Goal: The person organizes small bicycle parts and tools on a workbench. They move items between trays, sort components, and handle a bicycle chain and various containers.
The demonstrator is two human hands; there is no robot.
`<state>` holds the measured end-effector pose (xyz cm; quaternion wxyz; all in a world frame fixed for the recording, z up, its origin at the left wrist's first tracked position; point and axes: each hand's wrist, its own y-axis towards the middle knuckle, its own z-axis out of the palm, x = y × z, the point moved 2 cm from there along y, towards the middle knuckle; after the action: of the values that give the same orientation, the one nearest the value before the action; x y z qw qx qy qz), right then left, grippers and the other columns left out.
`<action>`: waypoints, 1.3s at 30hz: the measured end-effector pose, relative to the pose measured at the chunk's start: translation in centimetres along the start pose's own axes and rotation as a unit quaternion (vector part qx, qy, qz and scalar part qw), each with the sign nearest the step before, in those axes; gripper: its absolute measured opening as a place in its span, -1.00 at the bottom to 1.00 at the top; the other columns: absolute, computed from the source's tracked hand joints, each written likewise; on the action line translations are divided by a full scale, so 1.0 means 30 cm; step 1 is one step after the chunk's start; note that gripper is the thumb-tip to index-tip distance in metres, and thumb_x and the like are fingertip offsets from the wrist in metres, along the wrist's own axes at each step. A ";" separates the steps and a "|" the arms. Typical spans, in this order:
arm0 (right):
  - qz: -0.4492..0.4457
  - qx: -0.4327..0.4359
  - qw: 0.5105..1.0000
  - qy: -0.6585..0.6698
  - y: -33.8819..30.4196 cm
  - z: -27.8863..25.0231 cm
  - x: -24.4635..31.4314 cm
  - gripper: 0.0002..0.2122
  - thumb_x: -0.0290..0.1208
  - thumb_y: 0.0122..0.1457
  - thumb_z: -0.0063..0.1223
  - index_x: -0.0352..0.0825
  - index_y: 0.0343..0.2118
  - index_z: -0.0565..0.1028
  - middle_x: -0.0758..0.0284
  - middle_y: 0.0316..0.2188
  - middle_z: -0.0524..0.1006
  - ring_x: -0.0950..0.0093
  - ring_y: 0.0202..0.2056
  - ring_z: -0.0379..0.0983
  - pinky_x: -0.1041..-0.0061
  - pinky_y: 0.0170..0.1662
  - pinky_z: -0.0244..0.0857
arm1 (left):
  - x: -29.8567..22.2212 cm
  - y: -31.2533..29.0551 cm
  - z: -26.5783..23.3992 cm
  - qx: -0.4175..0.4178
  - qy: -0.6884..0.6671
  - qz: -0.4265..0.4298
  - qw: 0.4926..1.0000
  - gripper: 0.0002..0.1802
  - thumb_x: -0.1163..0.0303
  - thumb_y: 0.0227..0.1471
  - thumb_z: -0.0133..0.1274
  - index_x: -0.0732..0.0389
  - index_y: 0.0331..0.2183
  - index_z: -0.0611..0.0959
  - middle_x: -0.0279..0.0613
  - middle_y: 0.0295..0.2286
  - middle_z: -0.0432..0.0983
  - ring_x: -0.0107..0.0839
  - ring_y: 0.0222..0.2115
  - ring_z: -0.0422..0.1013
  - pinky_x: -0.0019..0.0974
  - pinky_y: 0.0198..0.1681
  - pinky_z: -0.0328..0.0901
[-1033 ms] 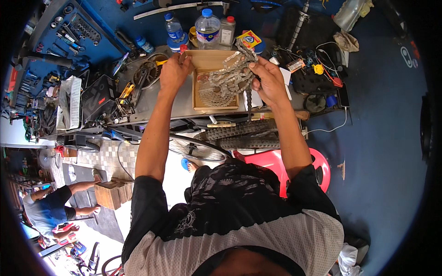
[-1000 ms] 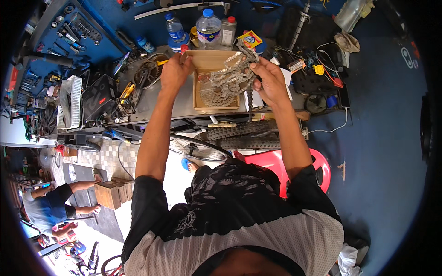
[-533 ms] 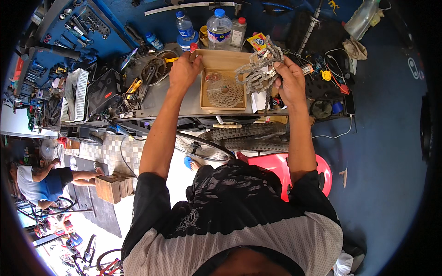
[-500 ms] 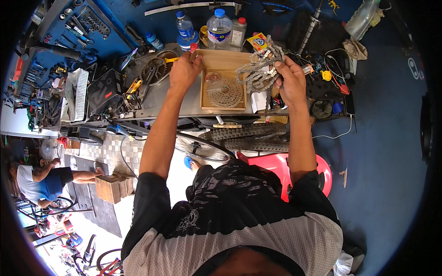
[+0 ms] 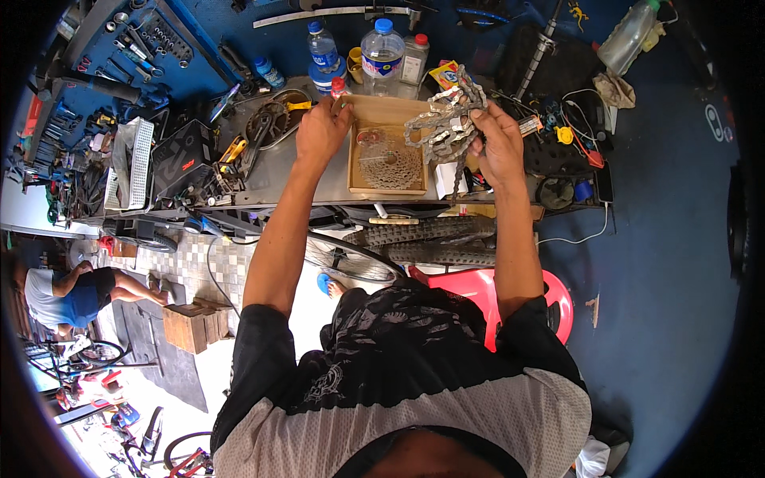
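A bundled bicycle chain (image 5: pixel 448 127) hangs from my right hand (image 5: pixel 500 143), pinched between thumb and fingers beside the box's right edge. One loose length of it dangles toward the bench front. My left hand (image 5: pixel 323 131) grips the upper left corner of an open cardboard box (image 5: pixel 388 191), its fingers partly hidden behind the raised flap. Inside the box lies a bicycle cassette (image 5: pixel 390 169), with a small clear packet (image 5: pixel 369 137) holding reddish parts near its upper left.
Bottles (image 5: pixel 382 60) stand behind the box. A crankset (image 5: pixel 267 127) lies in a tray to the left, near a black box (image 5: pixel 182 155). Tires (image 5: pixel 430 233) and a pink chair (image 5: pixel 454 287) are below the bench. A seated person (image 5: pixel 64 295) is at far left.
My right hand has shifted slightly left and down with the chain, which hangs a little nearer the box. My left hand keeps its hold. The seated person has changed arm and leg position.
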<state>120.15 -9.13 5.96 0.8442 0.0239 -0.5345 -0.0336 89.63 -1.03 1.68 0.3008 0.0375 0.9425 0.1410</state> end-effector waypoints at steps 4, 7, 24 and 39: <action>0.009 -0.007 1.000 0.005 -0.002 0.012 -0.007 -0.77 -0.42 0.38 0.10 -0.38 0.03 0.56 0.51 -0.32 0.60 0.85 -0.61 0.27 0.78 -0.57 0.16 | -0.003 -0.035 -0.003 0.004 -0.015 -0.001 1.000 -0.54 0.02 0.22 0.17 0.29 -0.21 0.66 0.25 -0.37 0.65 0.28 -0.29 0.58 0.15 -0.23 0.44; 0.014 -0.013 1.000 -0.006 -0.002 0.032 -0.009 -0.75 -0.42 0.38 0.10 -0.37 0.05 0.56 0.52 -0.32 0.60 0.84 -0.62 0.26 0.77 -0.57 0.16 | 0.005 -0.075 -0.007 0.014 -0.021 -0.002 1.000 -0.56 0.03 0.21 0.18 0.28 -0.21 0.64 0.22 -0.36 0.66 0.28 -0.28 0.58 0.19 -0.23 0.44; 0.031 0.014 0.999 -0.036 0.048 0.251 -0.129 -0.77 -0.43 0.36 0.10 -0.34 0.03 0.54 0.57 -0.41 0.53 0.81 -0.61 0.25 0.75 -0.57 0.13 | 0.169 -0.399 0.058 0.135 -0.090 -0.018 0.987 -0.56 0.31 0.06 0.30 0.16 -0.01 0.62 0.10 -0.07 0.56 0.14 -0.09 0.56 0.04 -0.04 0.48; 0.012 0.153 0.969 -0.193 0.020 0.753 -0.323 -0.72 -0.34 0.33 0.20 -0.36 0.02 0.57 0.59 -0.44 0.53 0.83 -0.51 0.31 0.72 -0.50 0.17 | 0.373 -0.666 -0.231 0.174 -0.709 -0.278 0.624 0.19 -0.53 0.12 -0.04 0.15 0.44 0.11 0.19 0.36 0.12 0.20 0.32 0.18 0.27 0.26 0.25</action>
<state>95.64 -7.83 6.93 0.7116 0.1392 -0.6865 0.0548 76.77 -20.10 -4.89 0.8888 -0.0862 0.4100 -0.1857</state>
